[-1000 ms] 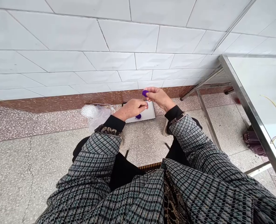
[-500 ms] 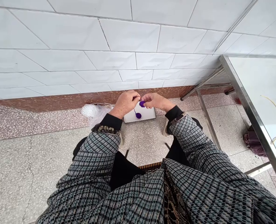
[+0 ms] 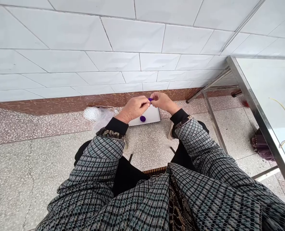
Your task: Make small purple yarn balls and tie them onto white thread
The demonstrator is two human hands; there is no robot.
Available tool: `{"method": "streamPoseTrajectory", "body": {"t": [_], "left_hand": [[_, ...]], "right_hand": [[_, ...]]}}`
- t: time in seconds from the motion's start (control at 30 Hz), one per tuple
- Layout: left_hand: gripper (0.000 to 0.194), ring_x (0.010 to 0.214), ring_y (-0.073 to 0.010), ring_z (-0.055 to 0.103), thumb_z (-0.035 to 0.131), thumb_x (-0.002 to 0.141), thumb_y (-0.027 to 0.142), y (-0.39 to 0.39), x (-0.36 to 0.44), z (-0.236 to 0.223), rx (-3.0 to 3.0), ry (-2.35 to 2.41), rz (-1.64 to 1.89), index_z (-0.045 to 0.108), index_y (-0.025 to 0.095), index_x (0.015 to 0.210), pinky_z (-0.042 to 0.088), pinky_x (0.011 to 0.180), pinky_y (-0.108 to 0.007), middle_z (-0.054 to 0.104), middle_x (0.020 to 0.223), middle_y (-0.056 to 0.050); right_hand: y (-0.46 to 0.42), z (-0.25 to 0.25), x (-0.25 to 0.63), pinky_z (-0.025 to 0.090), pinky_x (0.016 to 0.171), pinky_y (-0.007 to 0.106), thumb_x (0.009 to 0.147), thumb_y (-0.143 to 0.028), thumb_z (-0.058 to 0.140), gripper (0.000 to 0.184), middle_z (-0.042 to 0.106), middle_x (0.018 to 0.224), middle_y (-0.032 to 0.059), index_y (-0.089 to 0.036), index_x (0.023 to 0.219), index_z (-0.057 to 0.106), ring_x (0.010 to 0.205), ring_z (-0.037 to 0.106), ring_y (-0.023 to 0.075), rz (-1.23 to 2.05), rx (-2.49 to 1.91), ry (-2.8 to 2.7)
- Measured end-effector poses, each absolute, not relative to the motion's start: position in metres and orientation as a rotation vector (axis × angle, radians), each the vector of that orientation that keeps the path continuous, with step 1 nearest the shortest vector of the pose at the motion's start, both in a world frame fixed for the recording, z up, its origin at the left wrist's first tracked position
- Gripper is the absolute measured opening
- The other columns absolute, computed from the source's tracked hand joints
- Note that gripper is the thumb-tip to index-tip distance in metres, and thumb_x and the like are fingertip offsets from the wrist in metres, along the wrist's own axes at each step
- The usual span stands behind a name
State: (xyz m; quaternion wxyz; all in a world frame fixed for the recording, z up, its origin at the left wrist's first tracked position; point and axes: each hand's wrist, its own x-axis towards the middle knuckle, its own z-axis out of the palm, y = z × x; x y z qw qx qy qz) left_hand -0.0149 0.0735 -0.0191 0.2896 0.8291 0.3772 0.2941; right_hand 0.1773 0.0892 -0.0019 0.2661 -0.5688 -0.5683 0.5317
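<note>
My left hand [image 3: 135, 107] and my right hand [image 3: 163, 101] meet in front of me, fingertips pinched together on a small purple piece [image 3: 150, 99] that shows only as a sliver between them. A second small purple ball [image 3: 142, 118] hangs or lies just below, over a white board [image 3: 152, 116] on the floor; a thin thread seems to join it to the piece above. Both arms wear checked grey sleeves.
A clear plastic bag with a spool of white thread [image 3: 94, 114] lies on the speckled floor to the left of the board. A steel-framed table [image 3: 258, 109] stands at the right, with a dark bundle [image 3: 261, 146] under it. A white tiled wall is straight ahead.
The hands shifted together and closed in on the upper purple piece, which is now mostly covered by the fingers. The lower purple ball stayed over the white board.
</note>
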Motion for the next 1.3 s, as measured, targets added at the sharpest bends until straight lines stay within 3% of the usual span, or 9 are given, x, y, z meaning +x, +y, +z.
{"method": "streamPoseTrajectory", "body": {"t": [0.17, 0.27, 0.4, 0.53, 0.63, 0.87, 1.07, 1.2, 1.3], "left_hand": [[0.023, 0.085, -0.0234, 0.067, 0.052, 0.095, 0.024, 0.081, -0.027, -0.018, 2.153, 1.264, 0.778, 0.069, 0.019, 0.08, 0.053, 0.086, -0.036, 0.074, 0.089, -0.009], [0.024, 0.087, -0.0244, 0.068, 0.054, 0.097, 0.027, 0.082, -0.024, -0.022, 2.109, 1.294, 0.714, 0.072, 0.018, 0.084, 0.053, 0.085, -0.036, 0.076, 0.09, -0.009], [0.022, 0.079, -0.0205, 0.065, 0.055, 0.097, 0.026, 0.078, -0.014, -0.028, 2.133, 1.08, 0.61, 0.07, 0.019, 0.082, 0.05, 0.079, -0.032, 0.073, 0.081, -0.005], [0.026, 0.075, -0.0185, 0.061, 0.057, 0.097, 0.025, 0.074, -0.01, -0.028, 2.219, 0.912, 0.604, 0.06, 0.021, 0.071, 0.048, 0.076, -0.031, 0.066, 0.075, -0.003], [0.023, 0.08, -0.0206, 0.065, 0.055, 0.097, 0.024, 0.074, -0.015, -0.024, 2.235, 0.967, 0.715, 0.067, 0.02, 0.079, 0.051, 0.079, -0.033, 0.069, 0.083, -0.006], [0.023, 0.084, -0.0228, 0.067, 0.055, 0.096, 0.024, 0.082, -0.028, -0.023, 2.149, 1.222, 0.746, 0.072, 0.018, 0.082, 0.053, 0.084, -0.035, 0.074, 0.087, -0.008], [0.021, 0.078, -0.0187, 0.068, 0.057, 0.094, 0.024, 0.075, -0.014, -0.026, 2.129, 0.946, 0.469, 0.073, 0.019, 0.082, 0.051, 0.079, -0.031, 0.076, 0.082, -0.004], [0.023, 0.083, -0.0193, 0.071, 0.056, 0.096, 0.025, 0.07, -0.013, -0.019, 2.13, 0.883, 0.51, 0.075, 0.019, 0.084, 0.054, 0.083, -0.032, 0.079, 0.089, -0.006], [0.025, 0.088, -0.0221, 0.071, 0.055, 0.096, 0.027, 0.074, -0.022, -0.014, 2.118, 1.083, 0.646, 0.077, 0.018, 0.087, 0.055, 0.087, -0.035, 0.079, 0.094, -0.009]], "right_hand": [[0.084, 0.002, 0.181, 0.048, 0.055, 0.02, 0.08, 0.008, 0.068, 0.027, 0.066, 0.071, -0.0042, -0.018, 0.081, 0.063, 0.059, 0.056, 0.0082, 1.831, -1.224, -1.576], [0.086, 0.001, 0.184, 0.05, 0.059, 0.02, 0.084, -0.001, 0.073, 0.019, 0.066, 0.075, -0.0037, -0.018, 0.086, 0.064, 0.061, 0.056, 0.0076, 1.911, -1.059, -1.392], [0.094, -0.005, 0.187, 0.05, 0.063, 0.022, 0.089, -0.015, 0.077, 0.019, 0.062, 0.071, -0.005, -0.021, 0.091, 0.059, 0.062, 0.055, 0.0091, 1.738, -1.112, -1.149], [0.099, -0.011, 0.185, 0.044, 0.064, 0.025, 0.087, -0.009, 0.072, 0.022, 0.057, 0.068, -0.006, -0.022, 0.084, 0.055, 0.063, 0.051, 0.0113, 1.433, -1.413, -1.327], [0.095, -0.01, 0.182, 0.044, 0.071, 0.028, 0.08, -0.002, 0.072, 0.022, 0.06, 0.073, -0.0045, -0.02, 0.079, 0.058, 0.071, 0.053, 0.0131, 1.253, -1.514, -1.636], [0.087, -0.001, 0.186, 0.047, 0.062, 0.025, 0.079, -0.004, 0.072, 0.019, 0.069, 0.08, -0.0021, -0.019, 0.088, 0.064, 0.064, 0.056, 0.01, 1.862, -1.095, -1.593], [0.098, -0.006, 0.189, 0.047, 0.062, 0.023, 0.087, -0.016, 0.075, 0.018, 0.059, 0.071, -0.0058, -0.022, 0.09, 0.058, 0.062, 0.051, 0.0093, 1.591, -1.209, -1.219], [0.094, -0.006, 0.187, 0.046, 0.069, 0.028, 0.08, -0.003, 0.074, 0.021, 0.061, 0.073, -0.0034, -0.02, 0.081, 0.061, 0.071, 0.054, 0.0133, 1.323, -1.481, -1.648], [0.088, -0.001, 0.186, 0.048, 0.072, 0.029, 0.078, 0.0, 0.074, 0.021, 0.067, 0.08, -0.0012, -0.018, 0.083, 0.064, 0.076, 0.058, 0.0141, 1.45, -1.401, -1.884]]}}
